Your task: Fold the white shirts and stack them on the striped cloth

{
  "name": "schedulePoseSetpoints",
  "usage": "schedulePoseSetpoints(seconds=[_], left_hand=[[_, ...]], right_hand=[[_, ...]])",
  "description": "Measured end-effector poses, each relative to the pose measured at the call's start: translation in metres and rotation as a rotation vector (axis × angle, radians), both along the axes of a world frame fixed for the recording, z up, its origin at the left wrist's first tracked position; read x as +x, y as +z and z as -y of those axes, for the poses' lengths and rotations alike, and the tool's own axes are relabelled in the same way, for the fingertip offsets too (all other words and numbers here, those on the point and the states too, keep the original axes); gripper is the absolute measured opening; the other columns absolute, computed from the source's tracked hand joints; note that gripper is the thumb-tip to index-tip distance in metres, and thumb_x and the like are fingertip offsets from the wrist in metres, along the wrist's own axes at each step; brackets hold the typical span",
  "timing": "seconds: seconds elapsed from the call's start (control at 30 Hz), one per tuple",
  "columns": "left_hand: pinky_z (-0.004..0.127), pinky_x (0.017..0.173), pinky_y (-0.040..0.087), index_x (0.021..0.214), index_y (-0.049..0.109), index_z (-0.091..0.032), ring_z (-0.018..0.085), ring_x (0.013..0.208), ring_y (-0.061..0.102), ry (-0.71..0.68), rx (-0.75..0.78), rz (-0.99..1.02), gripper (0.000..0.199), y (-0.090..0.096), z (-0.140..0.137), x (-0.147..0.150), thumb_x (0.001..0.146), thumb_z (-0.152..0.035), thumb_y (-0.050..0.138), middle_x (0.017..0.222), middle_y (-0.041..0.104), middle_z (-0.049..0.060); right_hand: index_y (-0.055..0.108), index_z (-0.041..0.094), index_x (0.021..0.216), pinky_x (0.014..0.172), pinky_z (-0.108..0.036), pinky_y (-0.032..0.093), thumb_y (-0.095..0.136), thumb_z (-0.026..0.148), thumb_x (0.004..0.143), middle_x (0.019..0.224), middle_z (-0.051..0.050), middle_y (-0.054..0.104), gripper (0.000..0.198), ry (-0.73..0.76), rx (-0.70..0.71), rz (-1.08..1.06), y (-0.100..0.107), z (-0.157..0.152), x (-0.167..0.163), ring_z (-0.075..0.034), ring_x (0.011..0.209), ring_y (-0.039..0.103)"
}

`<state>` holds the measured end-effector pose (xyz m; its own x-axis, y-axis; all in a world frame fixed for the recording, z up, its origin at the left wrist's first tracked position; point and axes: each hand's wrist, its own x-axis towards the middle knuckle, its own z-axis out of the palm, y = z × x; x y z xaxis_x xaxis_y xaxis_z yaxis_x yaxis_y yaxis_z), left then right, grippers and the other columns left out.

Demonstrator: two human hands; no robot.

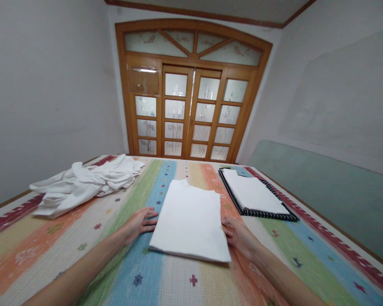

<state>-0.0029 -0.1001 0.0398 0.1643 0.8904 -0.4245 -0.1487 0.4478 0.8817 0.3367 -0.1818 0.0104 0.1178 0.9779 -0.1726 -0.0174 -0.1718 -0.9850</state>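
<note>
A white garment (191,221), folded into a neat flat rectangle, lies in the middle of the striped cloth (175,280). My left hand (140,224) rests by its left edge, fingers stretched apart and holding nothing. On the opposite side, my right hand (239,237) is open, its fingertips against or just under the right edge; I cannot tell which. Farther right, a folded white garment (255,193) sits on top of a folded black garment with white stripes (268,216).
A crumpled white garment (86,185) is heaped at the far left of the cloth. Behind the bed or table stands a wooden door (191,110) with patterned glass panes. A pale green panel (322,187) runs along the right side, and grey walls (51,85) close in both sides.
</note>
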Motion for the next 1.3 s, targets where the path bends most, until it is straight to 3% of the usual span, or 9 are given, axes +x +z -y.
schedulePoseSetpoints(seconds=[0.17, 0.3, 0.57, 0.83, 0.9, 1.03, 1.1, 1.23, 1.3], left_hand=[[0.028, 0.063, 0.055, 0.1, 0.05, -0.018, 0.015, 0.063, 0.065, -0.193, 0.012, -0.033, 0.029, -0.005, 0.001, 0.006, 0.079, -0.034, 0.062, 0.079, 0.067, 0.005], [0.026, 0.053, 0.05, 0.097, 0.052, -0.018, 0.011, 0.053, 0.058, -0.303, 0.07, -0.13, 0.042, -0.009, -0.001, 0.016, 0.07, -0.045, 0.07, 0.077, 0.063, 0.0], [0.027, 0.049, 0.045, 0.081, 0.057, -0.016, 0.014, 0.052, 0.057, -0.425, 0.293, -0.442, 0.035, -0.012, -0.005, 0.037, 0.067, -0.046, 0.07, 0.065, 0.061, 0.0], [0.027, 0.054, 0.047, 0.079, 0.059, -0.015, 0.015, 0.057, 0.06, -0.382, 0.259, -0.403, 0.035, -0.011, -0.005, 0.042, 0.061, -0.039, 0.078, 0.064, 0.064, 0.001], [0.028, 0.056, 0.048, 0.081, 0.06, -0.014, 0.016, 0.06, 0.062, -0.391, 0.213, -0.344, 0.037, -0.01, -0.006, 0.041, 0.059, -0.037, 0.079, 0.069, 0.067, 0.003], [0.025, 0.058, 0.047, 0.08, 0.062, -0.012, 0.015, 0.063, 0.062, -0.388, 0.154, -0.234, 0.033, -0.007, -0.009, 0.042, 0.056, -0.028, 0.078, 0.074, 0.069, 0.006], [0.023, 0.055, 0.045, 0.079, 0.062, -0.013, 0.013, 0.061, 0.06, -0.389, 0.13, -0.185, 0.028, -0.005, -0.01, 0.045, 0.057, -0.025, 0.075, 0.072, 0.068, 0.004], [0.021, 0.05, 0.041, 0.076, 0.059, -0.016, 0.012, 0.057, 0.056, -0.39, 0.101, -0.093, 0.021, -0.005, -0.011, 0.053, 0.059, -0.022, 0.069, 0.064, 0.062, -0.001], [0.022, 0.052, 0.044, 0.077, 0.059, -0.016, 0.013, 0.06, 0.058, -0.398, 0.09, -0.068, 0.022, -0.007, -0.011, 0.056, 0.06, -0.025, 0.069, 0.067, 0.063, 0.0]], right_hand=[[0.061, 0.017, 0.081, 0.067, -0.032, 0.056, 0.058, 0.039, 0.08, 0.081, -0.009, 0.074, 0.022, 0.074, -0.133, -0.003, 0.005, -0.016, 0.004, -0.021, 0.074, 0.07], [0.063, 0.014, 0.084, 0.06, -0.026, 0.052, 0.066, 0.032, 0.074, 0.076, -0.008, 0.074, 0.02, 0.078, -0.22, -0.036, 0.01, -0.028, 0.005, -0.019, 0.068, 0.068], [0.058, 0.019, 0.083, 0.053, -0.022, 0.049, 0.071, 0.022, 0.069, 0.069, 0.001, 0.07, 0.02, 0.032, -0.159, -0.189, 0.025, -0.029, 0.005, -0.014, 0.058, 0.065], [0.064, 0.008, 0.098, 0.077, -0.034, 0.057, 0.068, 0.026, 0.078, 0.084, -0.014, 0.076, 0.027, 0.014, -0.314, -0.299, 0.002, -0.041, 0.016, -0.023, 0.074, 0.072], [0.065, 0.008, 0.099, 0.077, -0.035, 0.058, 0.072, 0.024, 0.076, 0.085, -0.014, 0.076, 0.029, -0.024, -0.284, -0.301, 0.0, -0.042, 0.015, -0.023, 0.074, 0.073], [0.062, 0.013, 0.106, 0.073, -0.034, 0.06, 0.083, 0.012, 0.062, 0.086, -0.009, 0.077, 0.048, -0.262, -0.106, -0.169, 0.004, -0.044, 0.013, -0.022, 0.072, 0.074], [0.062, 0.014, 0.108, 0.072, -0.033, 0.061, 0.083, 0.009, 0.061, 0.085, -0.007, 0.077, 0.053, -0.309, -0.107, -0.123, 0.008, -0.044, 0.013, -0.021, 0.07, 0.074], [0.065, 0.007, 0.106, 0.075, -0.034, 0.06, 0.072, 0.021, 0.078, 0.085, -0.013, 0.077, 0.032, -0.1, -0.306, -0.264, 0.018, -0.042, 0.015, -0.022, 0.069, 0.073], [0.064, 0.005, 0.11, 0.079, -0.036, 0.059, 0.063, 0.029, 0.087, 0.089, -0.015, 0.076, 0.034, 0.015, -0.386, -0.372, 0.02, -0.041, 0.016, -0.023, 0.073, 0.074]])
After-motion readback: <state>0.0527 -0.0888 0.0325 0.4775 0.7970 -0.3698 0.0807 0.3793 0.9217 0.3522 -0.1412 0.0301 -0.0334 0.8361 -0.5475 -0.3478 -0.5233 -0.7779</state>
